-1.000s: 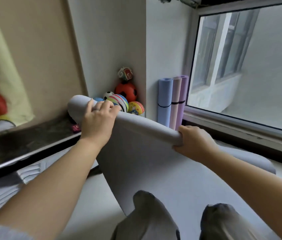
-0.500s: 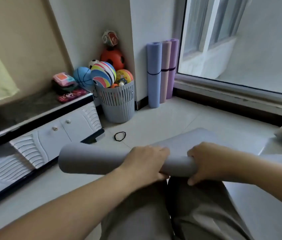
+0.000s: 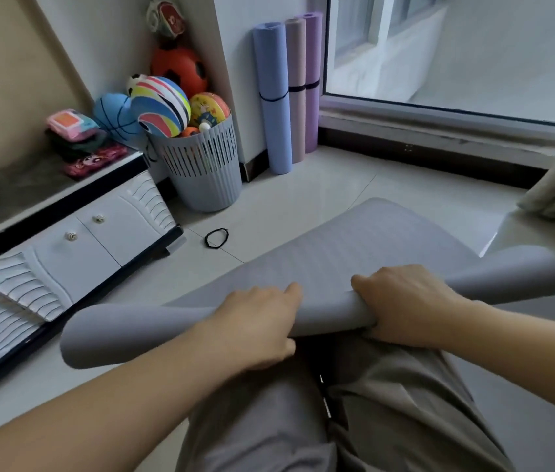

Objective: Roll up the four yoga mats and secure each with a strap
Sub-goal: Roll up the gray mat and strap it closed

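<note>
- The grey mat (image 3: 354, 253) is partly rolled. Its rolled portion lies crosswise above the person's knees, and the unrolled portion lies flat on the floor (image 3: 303, 195), running away toward the window (image 3: 456, 46).
- The left hand (image 3: 255, 321) grasps the roll near its middle, fingers curled over the top.
- The right hand (image 3: 405, 301) grasps the roll just beside the left hand, fingers wrapped over the top and the thumb side tucked beneath.
- Both ends of the roll project well past the hands. The left end hangs over the floor near the low white cabinet (image 3: 75, 253).
- A black strap (image 3: 216, 238) lies as a loose loop on the floor, between the cabinet and the flat portion of the mat and touching neither.
- Three rolled mats stand upright in the corner beside the window: the blue mat (image 3: 271, 56), the pink mat (image 3: 296, 52) and the purple mat (image 3: 313, 46). They stand side by side, each girded by a dark band (image 3: 273, 97).
- A slatted grey basket (image 3: 204, 175), heaped with balls (image 3: 160, 107), stands on the floor between the cabinet and the standing mats.
</note>
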